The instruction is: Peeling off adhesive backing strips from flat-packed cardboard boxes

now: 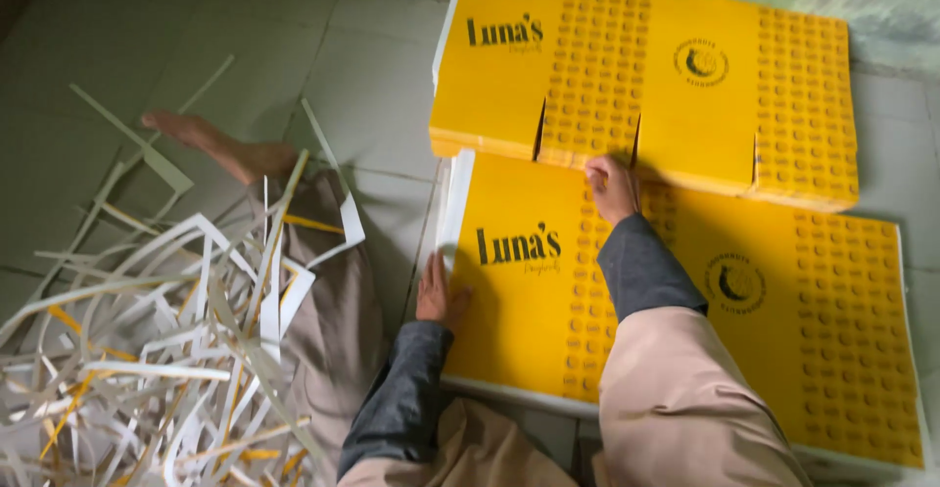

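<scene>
Grey floor tiles (372, 86) carry everything, with a heap of white and yellow paper strips (157, 350) at the left. Next, the left hand (438, 294) lies flat, fingers released, on the left edge of the near stack of yellow cardboard sheets (813, 330). The right hand (612, 185) presses curled fingers on its far edge, beside another stack (676, 37). Sheets look light, stiff, bendable; edges seem best for holding.

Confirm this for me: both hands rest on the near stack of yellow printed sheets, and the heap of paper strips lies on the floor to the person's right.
Not quite. The left hand and right hand do rest on the near stack of yellow sheets, but the heap of paper strips lies to the person's left, as the head view shows.
</scene>
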